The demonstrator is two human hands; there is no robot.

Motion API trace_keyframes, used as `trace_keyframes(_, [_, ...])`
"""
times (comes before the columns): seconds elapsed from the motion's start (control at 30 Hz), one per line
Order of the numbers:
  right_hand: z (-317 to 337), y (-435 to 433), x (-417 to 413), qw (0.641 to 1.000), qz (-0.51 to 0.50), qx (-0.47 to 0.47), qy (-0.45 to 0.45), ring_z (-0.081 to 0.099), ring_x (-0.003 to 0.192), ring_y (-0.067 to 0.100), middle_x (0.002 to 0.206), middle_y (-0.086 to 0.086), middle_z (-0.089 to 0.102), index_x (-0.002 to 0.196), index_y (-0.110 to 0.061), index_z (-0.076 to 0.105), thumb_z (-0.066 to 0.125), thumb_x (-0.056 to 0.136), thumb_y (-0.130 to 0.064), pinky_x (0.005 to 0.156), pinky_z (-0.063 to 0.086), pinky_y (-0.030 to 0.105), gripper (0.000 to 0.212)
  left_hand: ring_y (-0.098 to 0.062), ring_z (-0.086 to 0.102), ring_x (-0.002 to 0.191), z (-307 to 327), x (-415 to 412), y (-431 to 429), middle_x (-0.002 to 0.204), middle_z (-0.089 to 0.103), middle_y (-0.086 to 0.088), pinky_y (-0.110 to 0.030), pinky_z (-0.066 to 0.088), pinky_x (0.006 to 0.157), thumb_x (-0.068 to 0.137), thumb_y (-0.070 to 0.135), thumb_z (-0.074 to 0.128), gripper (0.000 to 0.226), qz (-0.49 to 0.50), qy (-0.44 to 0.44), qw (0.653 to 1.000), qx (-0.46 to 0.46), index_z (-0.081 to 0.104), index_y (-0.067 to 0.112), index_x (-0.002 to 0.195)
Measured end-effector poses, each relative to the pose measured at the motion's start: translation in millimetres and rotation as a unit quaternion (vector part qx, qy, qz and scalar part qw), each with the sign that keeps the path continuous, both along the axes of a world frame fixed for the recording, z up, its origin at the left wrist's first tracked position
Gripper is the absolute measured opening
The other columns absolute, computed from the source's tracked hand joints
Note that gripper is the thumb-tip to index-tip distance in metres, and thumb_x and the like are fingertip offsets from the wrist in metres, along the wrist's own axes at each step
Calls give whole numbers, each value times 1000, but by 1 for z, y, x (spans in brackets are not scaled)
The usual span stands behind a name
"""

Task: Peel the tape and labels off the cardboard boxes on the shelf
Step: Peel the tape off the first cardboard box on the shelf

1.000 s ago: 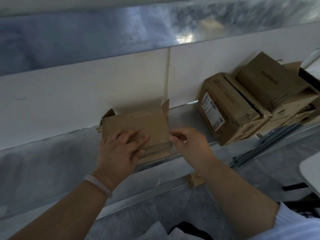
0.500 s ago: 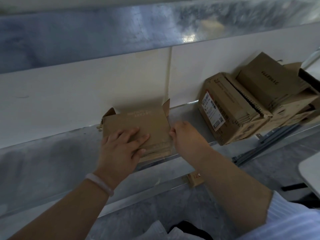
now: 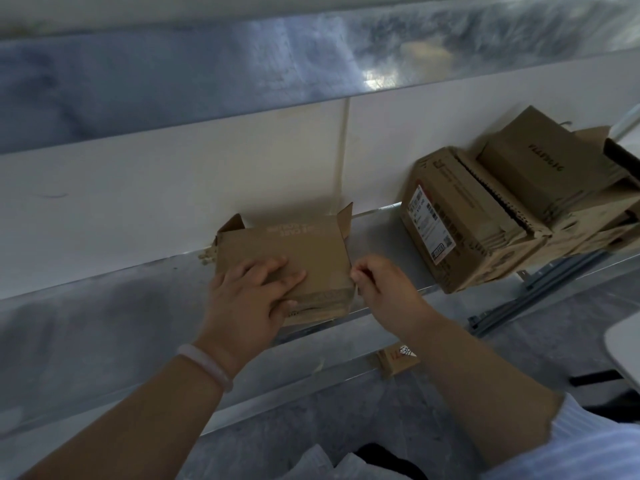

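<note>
Your left hand (image 3: 244,301) lies flat on the flattened cardboard box (image 3: 298,251). It is palm down, with the fingers straight, slightly spread and pointing toward 1 o'clock. It covers the box's 7 o'clock corner and presses it onto the metal shelf (image 3: 104,323). The wrist carries a pale bracelet (image 3: 204,367) and runs straight into the forearm, which enters the view from 7 o'clock.

Your right hand (image 3: 384,289) sits just beside the box's 3 o'clock edge, close to its 4 o'clock corner. The back of the hand faces up and the fingers are curled in. Thumb and forefinger pinch a thin pale tape strip (image 3: 356,292) right at that edge. The strip is too slender to tell more about it. That forearm comes in from 5 o'clock, with a white sleeve (image 3: 588,445) bunched near the elbow.

The two hands are apart, with the near right part of the box between them.

The box lies against the white wall (image 3: 173,188), with small flaps raised at its 11 and 1 o'clock corners. At 2 o'clock from it, well apart on the same shelf, leans a stack of cardboard boxes (image 3: 502,220). A white label (image 3: 429,225) sits on the stack's 9 o'clock face. A small cardboard scrap (image 3: 398,362) lies at 5 o'clock, below the shelf's front edge.
</note>
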State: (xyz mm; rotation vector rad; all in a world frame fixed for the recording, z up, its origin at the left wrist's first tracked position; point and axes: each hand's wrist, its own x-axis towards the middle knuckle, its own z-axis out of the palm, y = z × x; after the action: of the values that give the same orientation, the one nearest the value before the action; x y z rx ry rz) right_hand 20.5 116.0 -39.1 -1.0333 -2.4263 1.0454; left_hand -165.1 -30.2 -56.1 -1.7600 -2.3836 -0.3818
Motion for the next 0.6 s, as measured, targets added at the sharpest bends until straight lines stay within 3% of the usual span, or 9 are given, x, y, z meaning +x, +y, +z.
trace_keyframes(0.13, [6,1,4,993,-72,-45,81,63,75,1,84,-16,68,93,-31,70,66,90,-22,74,52,17,10,-21,51,114,0,-2,0,131,56,14,-41,41,91,85,66,40,46,-3,-10,1000,0,56,51,125])
trace_keyframes(0.3, [16,3,1,991,32,123,-45,60,83,9,96,-2,71,103,-19,76,65,91,-26,72,40,8,18,-22,54,114,1,0,-1,130,58,8,-45,42,96,92,60,37,44,-23,-16,999,29,59,43,126])
trace_keyframes(0.5, [28,-3,-12,976,31,145,-158,54,96,20,106,3,50,106,-14,59,46,100,-27,87,48,39,20,-23,54,114,4,3,0,130,58,6,-45,42,96,94,59,29,46,-15,-11,1000,8,58,43,127])
trace_keyframes(0.6, [24,-2,-10,968,72,164,-173,52,92,21,107,5,47,108,-11,51,38,102,-26,84,48,39,21,-23,54,114,4,2,1,130,58,6,-46,42,97,94,59,28,46,-9,-10,1000,-6,57,45,127])
